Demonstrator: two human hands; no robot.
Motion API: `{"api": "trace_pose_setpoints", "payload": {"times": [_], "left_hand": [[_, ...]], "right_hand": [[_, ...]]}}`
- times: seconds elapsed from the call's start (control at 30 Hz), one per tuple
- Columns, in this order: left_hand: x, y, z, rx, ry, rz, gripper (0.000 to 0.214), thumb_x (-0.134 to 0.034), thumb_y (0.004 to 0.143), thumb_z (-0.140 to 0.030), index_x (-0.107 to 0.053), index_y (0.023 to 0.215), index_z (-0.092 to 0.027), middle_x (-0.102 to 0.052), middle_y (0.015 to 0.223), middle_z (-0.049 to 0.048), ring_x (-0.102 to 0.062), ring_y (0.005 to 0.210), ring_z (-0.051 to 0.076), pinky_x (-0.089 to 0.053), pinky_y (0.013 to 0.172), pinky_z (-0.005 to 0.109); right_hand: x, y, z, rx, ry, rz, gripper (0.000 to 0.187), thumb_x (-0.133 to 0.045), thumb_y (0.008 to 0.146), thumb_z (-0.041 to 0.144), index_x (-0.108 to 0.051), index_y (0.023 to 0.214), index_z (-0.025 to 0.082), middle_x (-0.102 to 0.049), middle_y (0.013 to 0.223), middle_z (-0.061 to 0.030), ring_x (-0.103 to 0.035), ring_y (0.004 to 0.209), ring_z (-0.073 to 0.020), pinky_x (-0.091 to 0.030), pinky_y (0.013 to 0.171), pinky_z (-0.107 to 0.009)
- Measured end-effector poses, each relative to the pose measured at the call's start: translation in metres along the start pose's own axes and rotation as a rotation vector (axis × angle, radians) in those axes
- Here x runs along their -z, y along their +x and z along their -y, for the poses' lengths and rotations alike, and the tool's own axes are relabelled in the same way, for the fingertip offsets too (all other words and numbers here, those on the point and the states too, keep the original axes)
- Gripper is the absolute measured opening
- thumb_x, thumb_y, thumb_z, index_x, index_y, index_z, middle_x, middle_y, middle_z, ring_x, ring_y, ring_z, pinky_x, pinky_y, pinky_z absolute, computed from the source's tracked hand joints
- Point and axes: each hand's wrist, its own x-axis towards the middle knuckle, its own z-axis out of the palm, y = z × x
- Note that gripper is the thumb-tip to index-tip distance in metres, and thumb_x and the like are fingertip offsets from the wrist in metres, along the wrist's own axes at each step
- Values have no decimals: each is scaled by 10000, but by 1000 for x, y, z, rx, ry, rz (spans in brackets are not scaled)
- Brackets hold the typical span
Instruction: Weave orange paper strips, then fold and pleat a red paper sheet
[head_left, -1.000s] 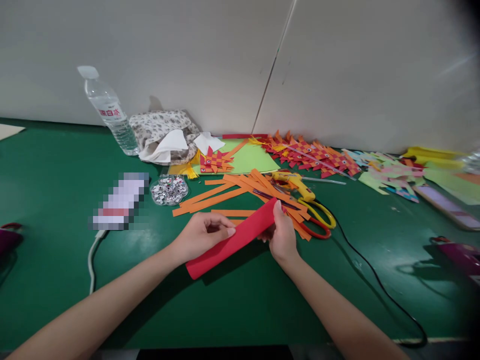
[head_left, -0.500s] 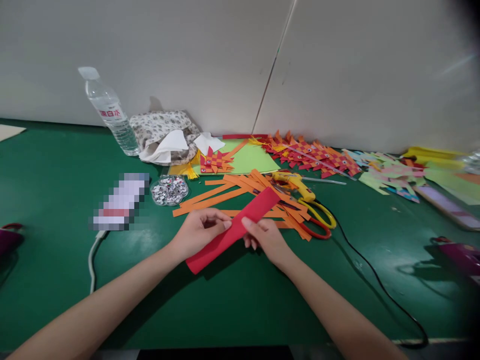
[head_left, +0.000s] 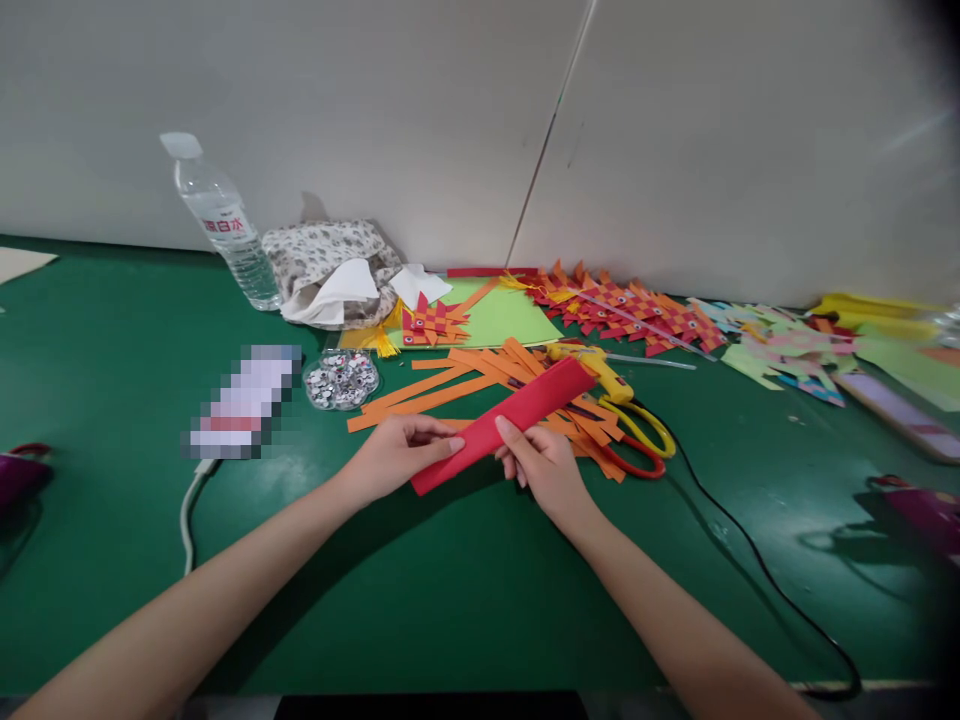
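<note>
Over the counter [head_left: 450, 610], at dial centre, red paper [head_left: 541, 398] is pinched between thumb and fingers by left hand [head_left: 397, 458] at 8 o'clock, right hand [head_left: 553, 475] at 4. Folding/creasing seems in hand; even thumb pressure appears called for. Orange strips [head_left: 431, 390] are spread towards 12.

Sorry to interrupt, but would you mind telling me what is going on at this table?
A person is holding a red paper, which looks folded, above the green table. The left hand pinches it near its lower end, and the right hand grips it around the middle, thumb on top. Orange strips lie just beyond, with scissors and a yellow glue gun nearby. Red-and-orange woven pieces lie near the wall.
</note>
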Motion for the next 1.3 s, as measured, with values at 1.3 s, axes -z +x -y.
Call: {"api": "trace_pose_setpoints", "payload": {"times": [1.3], "left_hand": [[0, -1, -2, 4, -69, 5, 156, -684, 784, -288, -727, 842, -150, -701, 683, 17, -608, 579, 82, -529, 606, 196]], "right_hand": [[0, 2, 3, -123, 136, 42, 616, -550, 740, 710, -528, 444, 170, -474, 371, 1, -388, 325, -68, -302, 352, -216]]}}
